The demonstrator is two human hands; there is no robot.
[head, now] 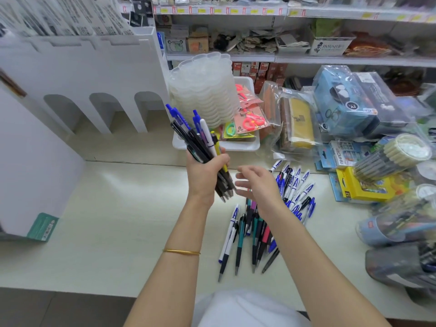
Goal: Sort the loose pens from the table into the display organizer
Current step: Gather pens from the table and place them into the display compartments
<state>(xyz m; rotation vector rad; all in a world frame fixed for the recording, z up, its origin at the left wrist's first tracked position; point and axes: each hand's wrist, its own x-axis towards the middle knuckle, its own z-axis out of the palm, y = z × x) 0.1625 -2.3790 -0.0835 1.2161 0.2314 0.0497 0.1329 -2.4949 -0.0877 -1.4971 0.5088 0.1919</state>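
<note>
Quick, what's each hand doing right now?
Left hand: gripping a bundle of pens.
Right hand: open, holding nothing, over the loose pens.

The left hand (207, 171) and right hand (257, 182) are bare, and so are the left forearm (174, 274) and right forearm (313, 256) as far as the view shows. A thin gold bangle (181, 252) circles the left forearm. A white garment (247, 310) covers the torso at the bottom edge

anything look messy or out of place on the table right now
Only the loose pens: they lie in a jumbled, overlapping heap on the table, below the open right hand, pointing different ways. The left hand grips a bundle of pens, ends uneven. Nothing looks spilled or broken.
</note>
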